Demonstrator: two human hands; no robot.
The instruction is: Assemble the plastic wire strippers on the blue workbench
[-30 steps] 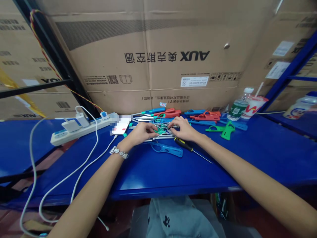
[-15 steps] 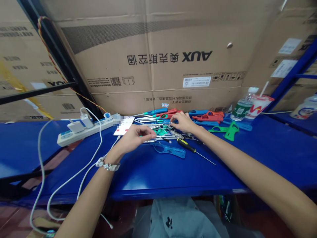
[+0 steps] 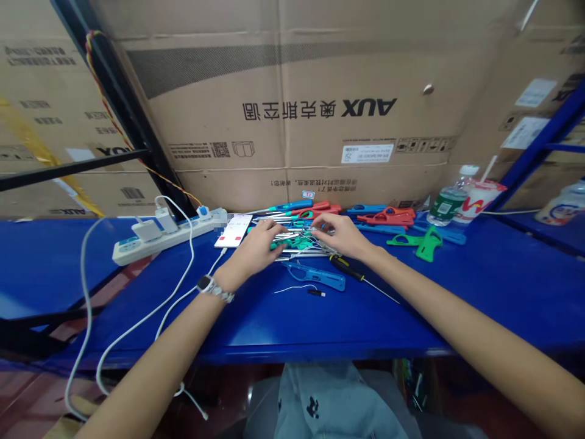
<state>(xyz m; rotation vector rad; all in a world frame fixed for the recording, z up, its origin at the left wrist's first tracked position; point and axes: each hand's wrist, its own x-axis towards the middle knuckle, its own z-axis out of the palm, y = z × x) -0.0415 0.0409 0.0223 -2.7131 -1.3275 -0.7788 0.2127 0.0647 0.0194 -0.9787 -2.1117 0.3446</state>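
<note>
Left hand: the left hand [image 3: 258,247] is over the left side of the pile, its fingers half curled and thumb apart; whether it has hold of some part, I cannot tell.
Right hand: the right hand [image 3: 342,236] is at the right side of the same pile, the fingers bent down and close to the thumb; what is between the fingertips is too small to tell.
Pile: the green plastic parts [image 3: 299,244] lie between the two hands, mixed with thin wires, and the silver metal tubes [image 3: 297,256] lie partly under them.
Near side of pile: a blue plastic casing [image 3: 320,278] lies flat; nearer is a small black part [image 3: 315,292] with a white wire.
Screwdriver: the black and yellow screwdriver [image 3: 346,267] lies right of the casing, its tip pointing near and right.
Far right: red plastic casings [image 3: 390,217], a green casing [image 3: 428,245], a bottle [image 3: 445,206] and a cup [image 3: 470,206].
Left: a phone [image 3: 235,230] beside a white power strip [image 3: 183,236].
Surface: blue table [image 3: 265,329].
</note>
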